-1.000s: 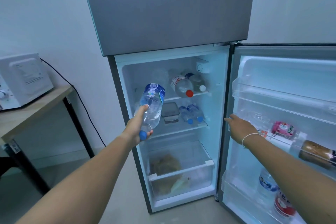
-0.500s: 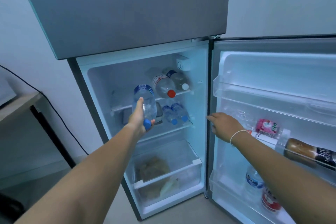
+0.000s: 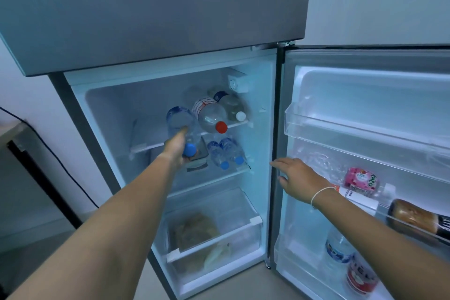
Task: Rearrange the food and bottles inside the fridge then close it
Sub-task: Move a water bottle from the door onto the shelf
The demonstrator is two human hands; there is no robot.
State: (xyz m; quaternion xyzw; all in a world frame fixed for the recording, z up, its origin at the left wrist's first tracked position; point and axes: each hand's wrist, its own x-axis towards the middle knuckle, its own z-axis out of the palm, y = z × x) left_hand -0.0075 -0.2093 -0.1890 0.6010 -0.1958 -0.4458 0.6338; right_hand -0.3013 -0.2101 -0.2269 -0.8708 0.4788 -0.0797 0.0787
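The fridge stands open, its door (image 3: 365,85) swung to the right. My left hand (image 3: 175,151) grips a clear water bottle (image 3: 180,122) with a blue cap, its base pushed onto the upper shelf (image 3: 143,146). Beside it on that shelf lie a red-capped bottle (image 3: 210,114) and a white-capped bottle (image 3: 232,105). Two small blue-capped bottles (image 3: 226,152) and a dark container (image 3: 198,162) lie on the shelf below. My right hand (image 3: 298,181) rests open on the inner edge of the door, fingers spread.
The crisper drawer (image 3: 214,238) at the bottom holds bagged food. Door racks carry a pink Kato cup (image 3: 361,179), a dark bottle lying flat (image 3: 418,219), a water bottle (image 3: 337,253) and a red can (image 3: 361,277). A table edge (image 3: 9,134) and a cable are at left.
My left hand has carried the water bottle deeper into the fridge and up onto the upper shelf. My view has moved closer and shifted left. My right hand stays on the door edge.
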